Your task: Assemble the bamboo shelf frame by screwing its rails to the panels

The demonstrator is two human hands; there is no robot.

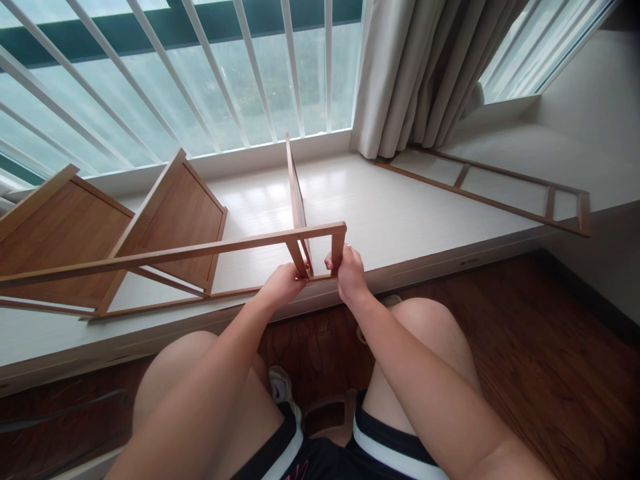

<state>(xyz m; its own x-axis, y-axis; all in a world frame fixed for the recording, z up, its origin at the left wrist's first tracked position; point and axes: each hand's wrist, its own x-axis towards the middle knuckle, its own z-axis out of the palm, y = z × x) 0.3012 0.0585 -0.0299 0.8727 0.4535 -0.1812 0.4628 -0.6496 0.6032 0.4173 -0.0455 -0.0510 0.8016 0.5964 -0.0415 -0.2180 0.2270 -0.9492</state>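
A brown wooden shelf frame [230, 245] lies lengthwise along the white window ledge, its long side rails running off to the left. Several wooden shelf boards [183, 220] stand up from it, slanting toward the window. My right hand [351, 275] is closed around the short bar at the frame's right end. Just left of it, my left hand [283, 285] grips the frame where a crossbar meets the thin upright board [296, 193]. Its fingertips are partly hidden behind the wood.
A second ladder-like wooden frame [465, 175] rests on the ledge [390, 207] at the right, its end overhanging the edge. Grey curtains [400, 73] hang behind. White bars [250, 67] cross the window. My knees are close below the ledge, above a dark wooden floor [525, 360].
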